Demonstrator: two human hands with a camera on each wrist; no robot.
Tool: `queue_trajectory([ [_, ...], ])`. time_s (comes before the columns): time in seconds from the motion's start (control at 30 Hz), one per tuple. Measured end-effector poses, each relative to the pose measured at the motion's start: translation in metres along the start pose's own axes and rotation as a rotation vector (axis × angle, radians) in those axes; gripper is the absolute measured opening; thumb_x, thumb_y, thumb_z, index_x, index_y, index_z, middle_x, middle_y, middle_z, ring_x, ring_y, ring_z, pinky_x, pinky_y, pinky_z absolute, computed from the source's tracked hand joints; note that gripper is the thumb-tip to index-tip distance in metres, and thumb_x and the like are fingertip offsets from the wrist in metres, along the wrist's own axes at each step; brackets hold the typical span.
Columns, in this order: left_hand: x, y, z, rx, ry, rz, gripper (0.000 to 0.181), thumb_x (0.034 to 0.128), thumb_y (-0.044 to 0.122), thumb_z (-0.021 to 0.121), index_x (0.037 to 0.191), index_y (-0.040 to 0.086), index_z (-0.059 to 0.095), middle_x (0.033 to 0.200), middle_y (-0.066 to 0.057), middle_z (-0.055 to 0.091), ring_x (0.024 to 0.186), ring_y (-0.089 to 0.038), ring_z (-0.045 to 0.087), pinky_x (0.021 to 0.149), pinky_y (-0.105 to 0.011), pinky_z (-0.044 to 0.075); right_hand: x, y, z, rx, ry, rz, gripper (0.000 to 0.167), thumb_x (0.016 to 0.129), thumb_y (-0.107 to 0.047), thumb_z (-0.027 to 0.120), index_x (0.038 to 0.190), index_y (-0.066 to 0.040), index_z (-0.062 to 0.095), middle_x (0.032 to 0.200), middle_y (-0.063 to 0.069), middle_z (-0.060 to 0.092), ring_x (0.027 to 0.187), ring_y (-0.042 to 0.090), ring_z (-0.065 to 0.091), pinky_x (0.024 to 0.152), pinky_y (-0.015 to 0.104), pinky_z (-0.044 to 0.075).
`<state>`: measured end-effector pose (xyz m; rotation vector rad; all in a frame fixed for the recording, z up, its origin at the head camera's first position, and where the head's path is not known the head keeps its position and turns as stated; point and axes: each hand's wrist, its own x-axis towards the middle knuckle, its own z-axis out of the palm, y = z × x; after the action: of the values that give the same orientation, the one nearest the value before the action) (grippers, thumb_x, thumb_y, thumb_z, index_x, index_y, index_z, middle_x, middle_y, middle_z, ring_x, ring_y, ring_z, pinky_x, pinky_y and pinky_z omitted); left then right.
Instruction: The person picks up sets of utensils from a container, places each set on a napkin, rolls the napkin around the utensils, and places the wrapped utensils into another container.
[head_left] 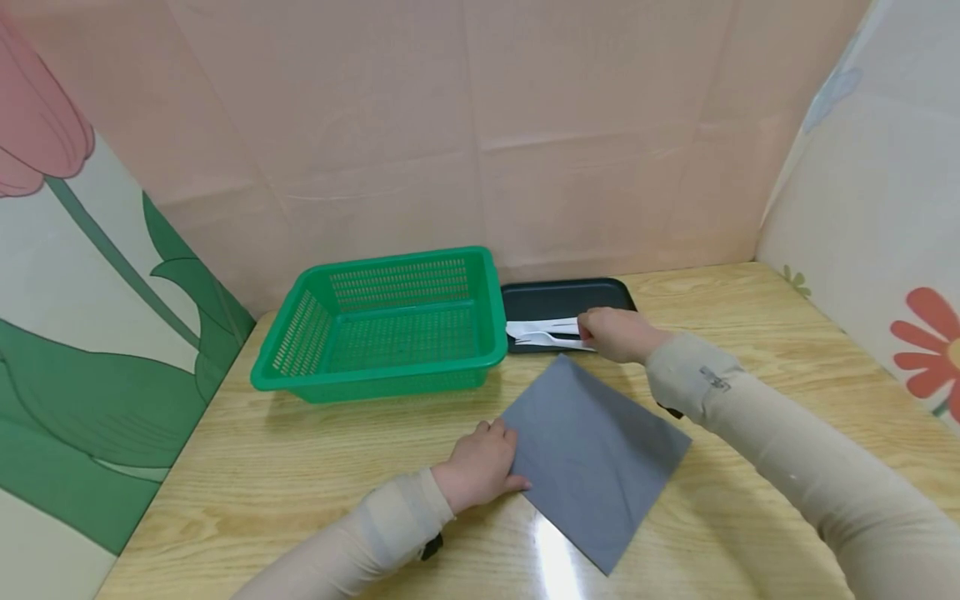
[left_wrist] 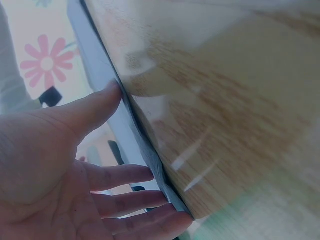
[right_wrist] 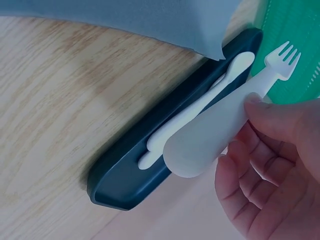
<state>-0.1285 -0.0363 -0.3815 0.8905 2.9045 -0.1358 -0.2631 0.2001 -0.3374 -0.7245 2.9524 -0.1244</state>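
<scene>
A white plastic fork [right_wrist: 210,132] is pinched between the thumb and fingers of my right hand [head_left: 621,333], just over the black tray [head_left: 566,292]. Inside that tray lie other white utensils; the right wrist view shows a rounded spoon-like end [right_wrist: 243,62] on one, partly overlapping another. A grey cloth [head_left: 592,458] is spread flat on the table in front of the tray, turned like a diamond. My left hand [head_left: 480,467] rests at the cloth's left edge. Its thumb and extended fingers touch that edge in the left wrist view.
To the left of the tray, nearly against it, stands a green plastic basket [head_left: 382,379] with slotted walls. The wood-grain table [head_left: 337,450] meets a pink sheet [head_left: 375,125] at the back. Flower-printed panels border both sides.
</scene>
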Motion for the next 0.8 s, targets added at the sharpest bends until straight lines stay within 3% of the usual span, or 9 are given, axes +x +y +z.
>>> queue_trajectory([
  [0.33, 0.0029, -0.0015, 0.005, -0.004, -0.003, 0.01, 0.054, 0.0816, 0.055, 0.062, 0.102, 0.005, 0.059, 0.097, -0.006, 0.058, 0.083, -0.016, 0.053, 0.058, -0.026, 0.049, -0.005, -0.0013, 0.0, 0.002, -0.025, -0.003, 0.008, 0.089, -0.009, 0.06, 0.081, -0.009, 0.059, 0.076, 0.002, 0.057, 0.067, 0.015, 0.049, 0.06, 0.03, 0.042],
  [0.8, 0.0015, -0.0012, 0.0023, -0.01, -0.011, 0.002, 0.053, 0.0816, 0.055, 0.062, 0.102, 0.005, 0.059, 0.1, -0.007, 0.058, 0.084, -0.016, 0.053, 0.06, -0.026, 0.05, -0.0074, -0.0027, 0.0014, 0.012, -0.03, -0.01, 0.008, 0.087, -0.009, 0.061, 0.08, -0.009, 0.059, 0.074, 0.001, 0.058, 0.065, 0.014, 0.05, 0.058, 0.029, 0.042],
])
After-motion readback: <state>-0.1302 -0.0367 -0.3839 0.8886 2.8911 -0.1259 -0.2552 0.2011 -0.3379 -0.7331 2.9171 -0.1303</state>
